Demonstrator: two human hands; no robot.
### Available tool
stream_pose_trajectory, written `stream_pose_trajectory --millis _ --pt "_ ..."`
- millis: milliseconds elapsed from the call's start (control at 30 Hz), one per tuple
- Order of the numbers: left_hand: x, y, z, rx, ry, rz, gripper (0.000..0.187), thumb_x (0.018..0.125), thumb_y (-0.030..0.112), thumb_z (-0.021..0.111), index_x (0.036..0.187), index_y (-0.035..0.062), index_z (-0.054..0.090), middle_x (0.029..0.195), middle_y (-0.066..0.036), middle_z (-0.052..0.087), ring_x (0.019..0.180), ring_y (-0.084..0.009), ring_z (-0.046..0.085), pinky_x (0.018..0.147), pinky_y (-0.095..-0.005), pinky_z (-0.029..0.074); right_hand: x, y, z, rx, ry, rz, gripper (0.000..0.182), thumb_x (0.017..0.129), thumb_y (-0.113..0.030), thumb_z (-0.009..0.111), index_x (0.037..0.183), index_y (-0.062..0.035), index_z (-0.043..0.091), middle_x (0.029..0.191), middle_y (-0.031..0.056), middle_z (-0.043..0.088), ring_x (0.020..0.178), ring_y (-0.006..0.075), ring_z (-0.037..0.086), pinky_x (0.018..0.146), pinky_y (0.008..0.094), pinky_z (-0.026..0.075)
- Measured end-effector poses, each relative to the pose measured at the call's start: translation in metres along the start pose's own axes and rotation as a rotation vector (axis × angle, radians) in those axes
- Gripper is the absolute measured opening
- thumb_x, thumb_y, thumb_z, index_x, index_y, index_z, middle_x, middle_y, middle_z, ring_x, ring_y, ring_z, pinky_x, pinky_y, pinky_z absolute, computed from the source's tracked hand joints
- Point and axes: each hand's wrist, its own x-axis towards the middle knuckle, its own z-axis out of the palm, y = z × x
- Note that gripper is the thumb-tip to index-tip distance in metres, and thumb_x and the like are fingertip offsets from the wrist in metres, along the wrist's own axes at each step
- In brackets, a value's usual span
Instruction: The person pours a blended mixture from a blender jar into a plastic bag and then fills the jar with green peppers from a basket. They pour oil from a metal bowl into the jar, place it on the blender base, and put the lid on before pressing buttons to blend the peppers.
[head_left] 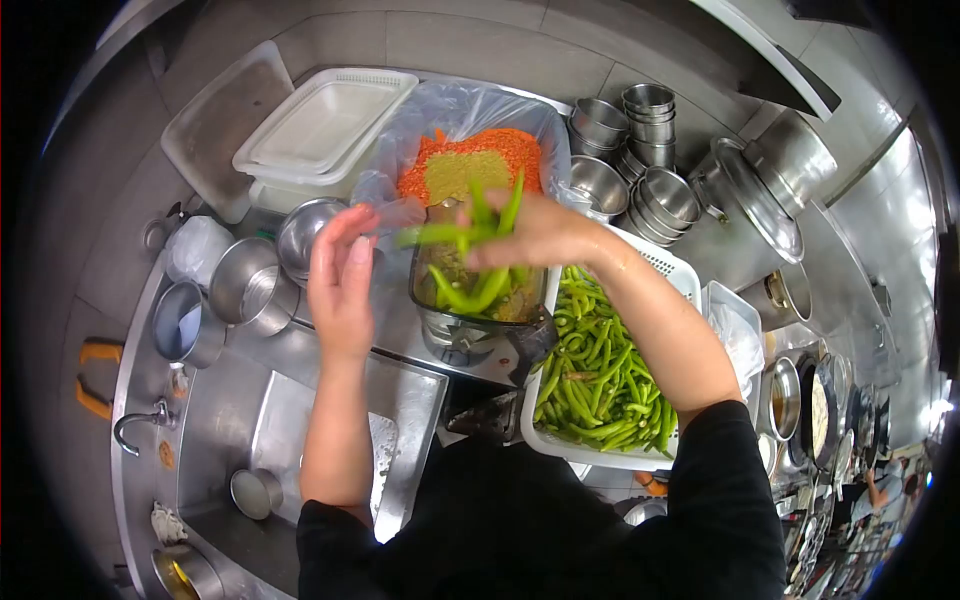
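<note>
Steel surface along tiled wall; sink at left. Behind, tub lined with plastic, holding red flakes and tan powder; steel pots stacked to right. White basket of green peppers partly under right forearm. Right hand, blurred, curled round several green peppers above jar; more at jar's mouth. Left hand beside jar, fingers bent; clear piece at fingertips, grip cannot be told.

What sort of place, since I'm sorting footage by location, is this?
Likely a restaurant or other commercial kitchen: the steel sink, stacked metal containers and large white basket of green chillies suggest cooking in bulk.
</note>
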Motion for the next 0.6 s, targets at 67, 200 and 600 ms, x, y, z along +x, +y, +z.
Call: stream_pose_trajectory --millis 67,200,600 --pt "-0.007 -0.008 -0.014 -0.067 0.028 -0.069 0.036 0.098 0.014 0.056 0.130 -0.0010 0.052 0.129 -0.013 0.057 0.120 -0.0227 0.055 0.102 -0.0382 0.042 -0.003 0.003 0.010 -0.142 -0.135 0.083 0.054 0.078 -0.026 0.079 0.122 -0.0050 0.056 0.119 0.0094 0.062 0.112 0.0204 0.059 0.096 0.0352 0.049" --pt "-0.011 -0.015 -0.029 0.072 -0.010 -0.008 0.032 0.101 0.018 0.051 0.127 -0.0020 0.053 0.124 -0.015 0.060 0.114 -0.0244 0.060 0.097 -0.0383 0.047 -0.038 0.027 -0.006 0.153 0.058 -0.100 0.058 0.083 -0.018 0.075 0.134 -0.0044 0.051 0.133 0.0106 0.057 0.123 0.0221 0.055 0.106 0.0359 0.043" --pt "-0.119 0.007 0.061 -0.029 -0.952 -0.194 0.019 0.080 0.004 0.074 0.098 0.0059 0.069 0.090 -0.006 0.066 0.073 -0.0179 0.064 0.065 -0.0286 0.052 -0.184 0.191 0.049 -0.364 -0.258 0.572 0.119 0.068 -0.058 0.078 0.151 0.0033 0.019 0.143 0.0304 0.043 0.133 0.0388 0.044 0.109 0.0418 0.038"
